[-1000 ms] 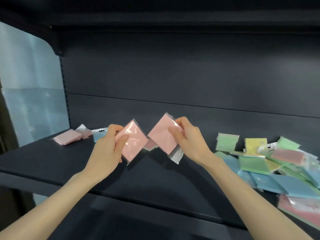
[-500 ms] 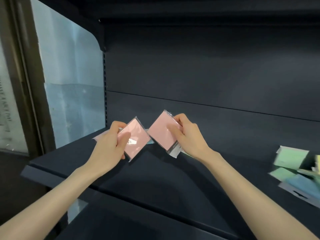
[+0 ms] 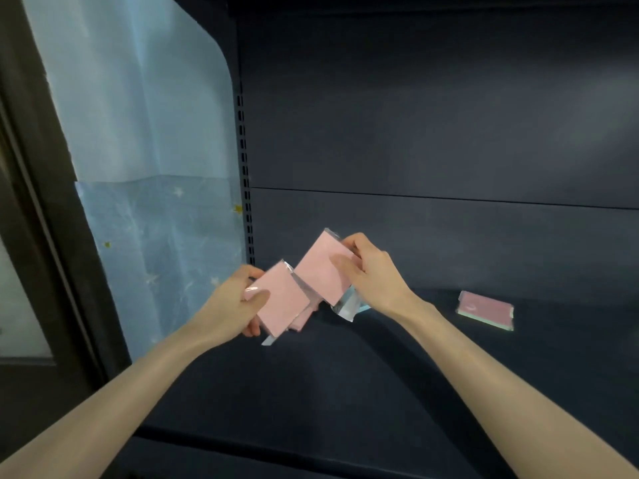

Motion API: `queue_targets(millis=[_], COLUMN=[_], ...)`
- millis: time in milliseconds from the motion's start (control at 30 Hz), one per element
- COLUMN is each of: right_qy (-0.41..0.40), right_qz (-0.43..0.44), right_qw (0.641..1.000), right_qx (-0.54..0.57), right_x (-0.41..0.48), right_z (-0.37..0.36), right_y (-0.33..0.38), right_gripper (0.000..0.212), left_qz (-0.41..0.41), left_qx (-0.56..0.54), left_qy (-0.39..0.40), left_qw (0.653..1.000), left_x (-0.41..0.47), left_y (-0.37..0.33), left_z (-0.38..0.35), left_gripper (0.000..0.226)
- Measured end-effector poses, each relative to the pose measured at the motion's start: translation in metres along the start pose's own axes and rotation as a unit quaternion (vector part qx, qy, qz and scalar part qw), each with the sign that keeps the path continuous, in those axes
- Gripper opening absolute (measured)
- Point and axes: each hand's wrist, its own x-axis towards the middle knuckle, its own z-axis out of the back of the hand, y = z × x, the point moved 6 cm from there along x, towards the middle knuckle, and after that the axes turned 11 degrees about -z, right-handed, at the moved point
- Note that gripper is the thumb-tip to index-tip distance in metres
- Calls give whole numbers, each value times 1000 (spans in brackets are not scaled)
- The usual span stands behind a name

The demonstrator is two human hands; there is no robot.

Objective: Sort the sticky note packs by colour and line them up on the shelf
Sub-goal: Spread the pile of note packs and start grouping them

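My left hand [image 3: 235, 305] grips a pink sticky note pack [image 3: 281, 300] in clear wrap, tilted like a diamond. My right hand [image 3: 371, 271] grips a second pink pack [image 3: 320, 267], held slightly higher and to the right, its lower corner overlapping the first pack. Both packs hover above the left end of the dark shelf [image 3: 345, 392]. Under them, parts of more pink packs [image 3: 302, 318] lie on the shelf, mostly hidden, with a bit of a light blue pack [image 3: 362, 308] peeking out. Another pink pack [image 3: 485, 310] lies flat further right.
The shelf's dark back panel [image 3: 432, 133] rises behind the hands, with a slotted upright [image 3: 243, 167] at its left edge. A light blue sheet with stars [image 3: 148, 167] covers the side to the left. The shelf's front edge [image 3: 276, 440] runs below my forearms.
The view has swung left, so the mixed pile of packs on the right has left the picture. Both hands carried their pink packs toward the shelf's left end and closer together.
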Motion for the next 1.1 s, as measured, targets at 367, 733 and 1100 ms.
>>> queue_targets(millis=[367, 733, 1100], right_qy=[98, 160, 56], right_qz=[-91, -64, -52], right_qw=[990, 955, 961], right_qx=[-52, -241, -266], right_x=[36, 34, 0], right_z=[-68, -91, 25], right_y=[-1, -3, 12], right_gripper=[23, 34, 52], left_qz=[57, -37, -196], left_qx=[48, 233, 231], left_qy=[199, 158, 108], left_qw=[977, 959, 947], left_x=[7, 9, 30], left_y=[49, 36, -63], left_z=[-2, 13, -2], left_gripper=[23, 24, 49])
